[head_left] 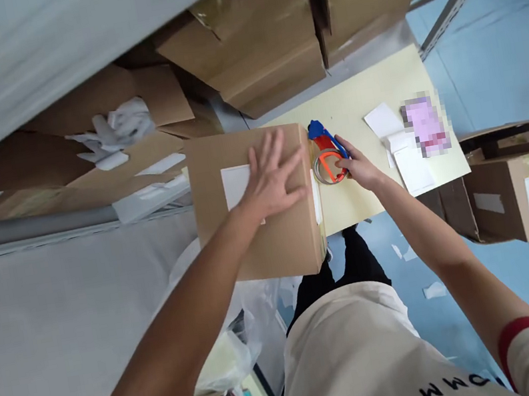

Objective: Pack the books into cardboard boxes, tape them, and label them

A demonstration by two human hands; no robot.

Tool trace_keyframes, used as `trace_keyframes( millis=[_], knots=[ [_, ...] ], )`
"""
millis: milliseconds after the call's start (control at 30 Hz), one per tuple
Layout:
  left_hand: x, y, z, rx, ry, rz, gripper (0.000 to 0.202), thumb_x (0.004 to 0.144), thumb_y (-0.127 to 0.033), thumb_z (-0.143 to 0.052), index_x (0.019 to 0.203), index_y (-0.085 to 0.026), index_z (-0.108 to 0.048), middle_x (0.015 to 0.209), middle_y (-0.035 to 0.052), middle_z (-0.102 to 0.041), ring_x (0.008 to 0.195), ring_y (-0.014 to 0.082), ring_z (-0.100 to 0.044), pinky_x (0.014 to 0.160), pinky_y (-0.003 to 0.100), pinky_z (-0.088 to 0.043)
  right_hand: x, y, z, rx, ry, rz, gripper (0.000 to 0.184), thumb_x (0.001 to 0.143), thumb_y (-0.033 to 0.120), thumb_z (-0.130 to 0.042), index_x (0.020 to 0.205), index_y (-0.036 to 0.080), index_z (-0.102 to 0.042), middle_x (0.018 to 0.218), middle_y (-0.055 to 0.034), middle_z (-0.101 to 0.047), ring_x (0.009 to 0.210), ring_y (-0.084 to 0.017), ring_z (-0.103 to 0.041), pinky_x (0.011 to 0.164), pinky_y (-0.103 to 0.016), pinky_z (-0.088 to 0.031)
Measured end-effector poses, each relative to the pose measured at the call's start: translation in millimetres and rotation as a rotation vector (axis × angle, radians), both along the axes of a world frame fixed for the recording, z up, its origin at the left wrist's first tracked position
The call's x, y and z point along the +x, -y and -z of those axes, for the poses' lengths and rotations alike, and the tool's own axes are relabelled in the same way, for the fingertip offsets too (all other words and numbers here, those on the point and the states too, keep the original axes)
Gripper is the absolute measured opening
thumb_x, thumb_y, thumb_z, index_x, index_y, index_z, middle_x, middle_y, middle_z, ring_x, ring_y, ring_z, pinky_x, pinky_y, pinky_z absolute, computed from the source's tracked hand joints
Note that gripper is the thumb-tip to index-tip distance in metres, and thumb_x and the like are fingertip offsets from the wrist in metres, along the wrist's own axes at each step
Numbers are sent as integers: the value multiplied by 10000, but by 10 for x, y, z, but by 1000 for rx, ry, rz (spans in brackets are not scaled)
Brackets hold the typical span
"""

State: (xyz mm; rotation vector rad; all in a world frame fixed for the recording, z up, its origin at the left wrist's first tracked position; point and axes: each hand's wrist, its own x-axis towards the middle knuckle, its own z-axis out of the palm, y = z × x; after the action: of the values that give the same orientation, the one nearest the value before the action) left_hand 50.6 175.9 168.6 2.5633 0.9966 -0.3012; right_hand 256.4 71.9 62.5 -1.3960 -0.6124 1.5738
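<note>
A cardboard box (219,232) sits at the left end of a pale yellow table, with a white label (236,184) on the face toward me. My left hand (277,179) lies on that face with its fingers spread, partly covering the label. In my right hand (358,165) is a tape dispenser (324,144) with a blue handle, red body and an orange hub carrying a roll of tape. The dispenser is held close against the box's right side, where a white strip of paper (315,196) shows. Whether its head touches the box I cannot tell.
White papers (411,166) and a blurred pink item (425,124) lie on the table (357,206). Large cartons (262,36) stand behind, and an open one (98,84) holds crumpled paper. More boxes (512,197) are on the blue floor at right. Paper scraps (435,290) litter the floor.
</note>
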Motion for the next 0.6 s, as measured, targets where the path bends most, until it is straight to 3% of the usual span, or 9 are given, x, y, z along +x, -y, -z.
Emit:
trace_keyframes(
  millis=[133,333,467,600],
  knots=[
    [-121,236,25,-27,-81,46,907,806,-639,-610,1566,-323,-231,1680,112,-24,1514,443,-13,1127,712,-12,-45,13,-100,-42,67,-5,1003,601,146,-590,1540,288,-268,1337,-50,-583,1007,-226,-578,776,-355,-541],
    [-74,219,28,11,-66,16,869,833,-687,-531,1566,-365,-192,1683,75,-18,1526,400,-23,1138,707,-22,-70,197,-228,-50,161,-55,967,603,131,-567,1530,256,-322,1211,-52,-654,935,-205,-575,778,-350,-524],
    [28,172,31,19,-52,-21,873,848,-714,-459,1577,-353,-144,1685,65,13,1526,397,30,1139,706,-9,-160,594,-313,-77,192,-94,977,589,115,-564,1529,248,-337,1239,-53,-644,1008,-221,-578,852,-362,-514],
    [146,100,45,39,-67,-64,956,824,-740,-450,1582,-345,-23,1683,51,73,1514,414,102,1129,723,-7,-273,1224,-323,-87,193,-82,970,587,108,-563,1521,274,-357,1188,-36,-658,973,-225,-601,844,-363,-518]
  ],
)
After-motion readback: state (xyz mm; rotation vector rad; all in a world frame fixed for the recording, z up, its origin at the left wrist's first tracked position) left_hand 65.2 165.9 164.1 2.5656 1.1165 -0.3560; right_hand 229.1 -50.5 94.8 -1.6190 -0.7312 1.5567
